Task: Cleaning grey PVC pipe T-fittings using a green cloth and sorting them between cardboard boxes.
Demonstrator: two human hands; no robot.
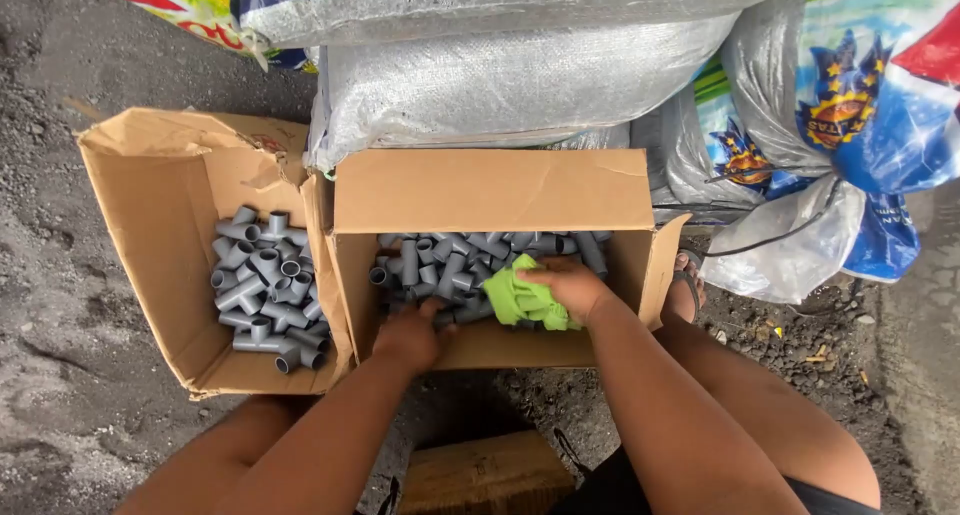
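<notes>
Cloth (527,301), green, clamped in right hand (570,287) over grey pipe fittings (450,260) inside middle box (490,347). Left hand (408,337) curled among fittings, grip hidden. Best wiping each piece fully, keeping cloth bunched tight.

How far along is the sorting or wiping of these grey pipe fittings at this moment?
Done, seemingly: the left box holds a pile of grey tee fittings. In hand: the right hand holds a green cloth over the right box, and the left hand reaches among its fittings. Left: that box's many fittings. Halfway is only a guess.
</notes>
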